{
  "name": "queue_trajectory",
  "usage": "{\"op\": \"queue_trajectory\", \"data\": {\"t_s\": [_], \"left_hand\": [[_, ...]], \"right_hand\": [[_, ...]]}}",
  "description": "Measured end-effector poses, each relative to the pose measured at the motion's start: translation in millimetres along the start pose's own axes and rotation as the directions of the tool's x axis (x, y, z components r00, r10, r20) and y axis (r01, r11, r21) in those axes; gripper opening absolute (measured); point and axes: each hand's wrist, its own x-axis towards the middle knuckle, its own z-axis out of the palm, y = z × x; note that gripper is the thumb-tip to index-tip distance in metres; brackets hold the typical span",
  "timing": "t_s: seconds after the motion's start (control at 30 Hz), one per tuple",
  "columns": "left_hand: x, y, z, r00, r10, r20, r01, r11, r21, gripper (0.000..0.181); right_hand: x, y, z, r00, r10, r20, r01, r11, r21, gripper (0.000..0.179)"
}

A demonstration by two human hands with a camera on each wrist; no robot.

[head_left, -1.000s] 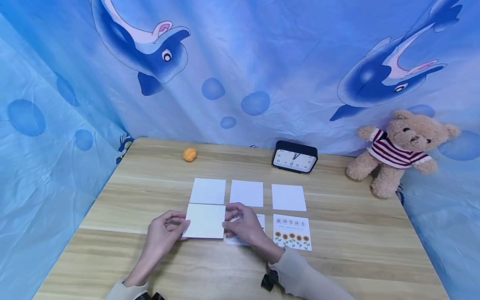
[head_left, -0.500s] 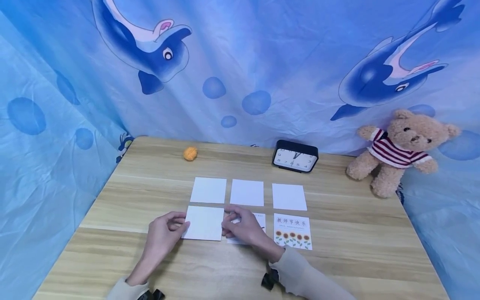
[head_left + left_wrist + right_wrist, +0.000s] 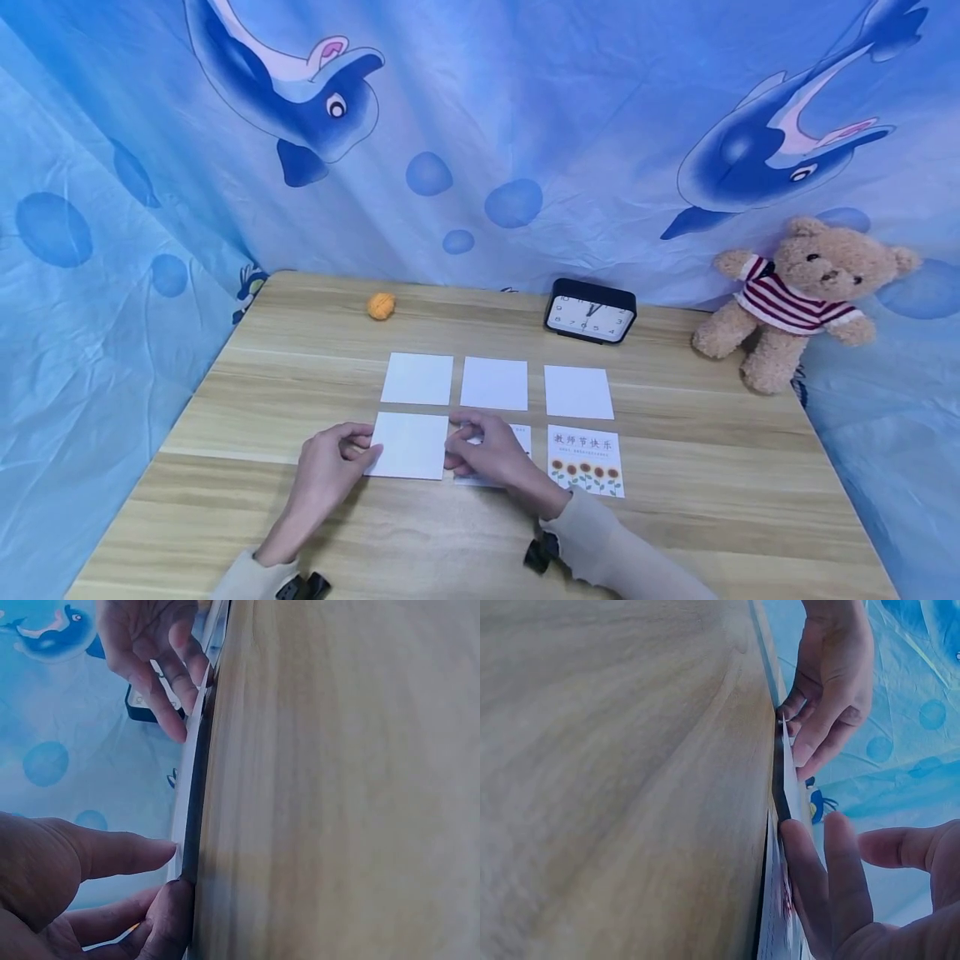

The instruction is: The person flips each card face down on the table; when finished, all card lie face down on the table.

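Note:
A blank white square card is at the left of the near row, tilted slightly off the table in the wrist views. My left hand pinches its left edge, thumb on top and a finger below. My right hand is at the opposite edge; in the right wrist view its fingertips are close against the card and the thumb stands apart. That hand partly covers a printed card. To the right lies a card with sunflowers and Chinese lettering.
Three blank white cards form the far row: left, middle and right. Behind them are an orange ball and a black clock. A teddy bear sits at the back right, before a blue dolphin curtain.
The held card has come down slightly toward the table and nearer me, opening a gap to the card behind it. My right fingers have loosened from its edge.

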Motion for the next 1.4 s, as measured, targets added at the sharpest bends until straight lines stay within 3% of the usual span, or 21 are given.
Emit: {"op": "queue_trajectory", "data": {"t_s": [0.2, 0.47, 0.73, 0.93, 1.13, 1.4], "left_hand": [[1.0, 1.0, -0.7, 1.000, -0.011, 0.009, 0.011, 1.000, 0.001, 0.033], [1.0, 4.7, -1.2, 1.000, 0.021, 0.009, -0.021, 1.000, 0.012, 0.036], [-1.4, 17.5, 9.2, 0.986, 0.166, -0.026, -0.167, 0.983, -0.080, 0.033], [-5.3, 27.9, 18.8, 0.983, 0.174, 0.056, -0.163, 0.973, -0.164, 0.032], [-9.3, 34.5, 26.6, 0.979, 0.145, 0.141, -0.110, 0.966, -0.233, 0.033], [-13.1, 42.2, 40.0, 0.954, 0.174, 0.246, -0.087, 0.941, -0.328, 0.040]], "right_hand": [[0.5, 2.5, -2.5, 1.000, 0.007, -0.001, -0.007, 0.999, 0.039, 0.047], [-1.9, 5.1, -9.8, 1.000, -0.002, 0.020, 0.000, 0.996, 0.085, 0.047], [-12.9, 0.6, -28.9, 0.999, -0.024, 0.038, 0.021, 0.998, 0.067, 0.046], [-21.5, -0.6, -43.2, 1.000, -0.027, 0.005, 0.027, 0.998, 0.058, 0.046], [-33.8, 7.5, -58.5, 0.999, -0.011, -0.032, 0.013, 0.999, 0.044, 0.050], [-51.6, 18.7, -74.9, 0.997, -0.012, -0.081, 0.016, 0.999, 0.042, 0.051]]}}
